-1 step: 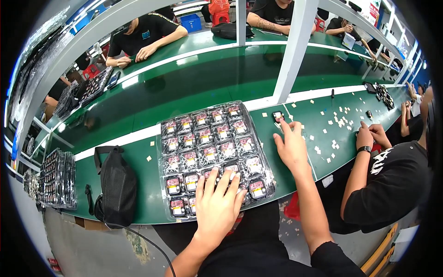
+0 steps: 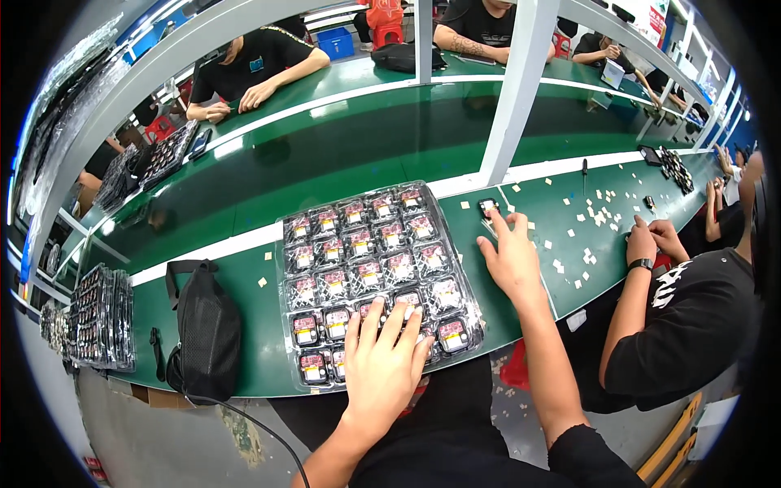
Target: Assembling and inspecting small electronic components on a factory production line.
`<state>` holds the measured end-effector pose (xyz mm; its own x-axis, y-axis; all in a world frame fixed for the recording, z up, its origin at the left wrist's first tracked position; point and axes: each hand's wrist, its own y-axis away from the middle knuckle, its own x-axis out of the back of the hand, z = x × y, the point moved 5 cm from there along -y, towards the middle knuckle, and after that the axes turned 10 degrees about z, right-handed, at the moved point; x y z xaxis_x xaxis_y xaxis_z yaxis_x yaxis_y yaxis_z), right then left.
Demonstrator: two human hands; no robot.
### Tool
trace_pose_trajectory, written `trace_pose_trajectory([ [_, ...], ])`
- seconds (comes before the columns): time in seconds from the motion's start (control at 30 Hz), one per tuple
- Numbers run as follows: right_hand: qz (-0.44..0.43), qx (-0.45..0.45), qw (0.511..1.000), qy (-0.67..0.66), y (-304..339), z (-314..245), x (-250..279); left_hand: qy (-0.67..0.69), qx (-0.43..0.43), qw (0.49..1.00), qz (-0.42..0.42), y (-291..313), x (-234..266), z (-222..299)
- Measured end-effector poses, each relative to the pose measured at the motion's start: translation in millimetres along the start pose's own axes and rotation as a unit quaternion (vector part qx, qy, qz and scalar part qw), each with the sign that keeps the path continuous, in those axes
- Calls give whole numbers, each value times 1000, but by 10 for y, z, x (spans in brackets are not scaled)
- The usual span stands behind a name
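A clear plastic blister tray [image 2: 286, 281] lies on the green table, its pockets holding rows of small black square devices with red and white faces, such as this device [image 2: 305, 329]. My left hand [image 2: 382, 358] rests open on the front rows, fingers spread and pointing away from me, covering some pockets. Right of the tray, my right hand [image 2: 512, 256] hovers low over the table with its fingers apart. Its index fingertip is at a single black device [image 2: 487, 206] lying by the white rail; whether it touches cannot be made out.
To the left are a black bag [image 2: 203, 325] and a stack of filled trays [image 2: 102, 317]. Small pale squares [image 2: 600, 215] and a screwdriver [image 2: 584, 171] lie at right. A co-worker [image 2: 683, 317] sits close on my right. A white post [image 2: 521, 89] rises beyond the tray.
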<state>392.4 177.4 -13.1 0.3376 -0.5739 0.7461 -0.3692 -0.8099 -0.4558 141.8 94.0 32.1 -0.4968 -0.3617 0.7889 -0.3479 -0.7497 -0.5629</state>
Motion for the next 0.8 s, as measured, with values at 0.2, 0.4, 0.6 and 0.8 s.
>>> trace_pose_trajectory([
  [0.2,-25,16,997,69,-71,97,-69,57,35,998,-6,-16,81,25],
  [0.4,-24,-20,997,68,218,16,98,105,18,993,58,79,283,16],
  [0.6,-23,-36,999,-11,550,66,410,277,18,954,110,160,445,174],
  [0.8,-7,-37,934,-354,878,-342,939,419,104,900,62,335,392,174],
])
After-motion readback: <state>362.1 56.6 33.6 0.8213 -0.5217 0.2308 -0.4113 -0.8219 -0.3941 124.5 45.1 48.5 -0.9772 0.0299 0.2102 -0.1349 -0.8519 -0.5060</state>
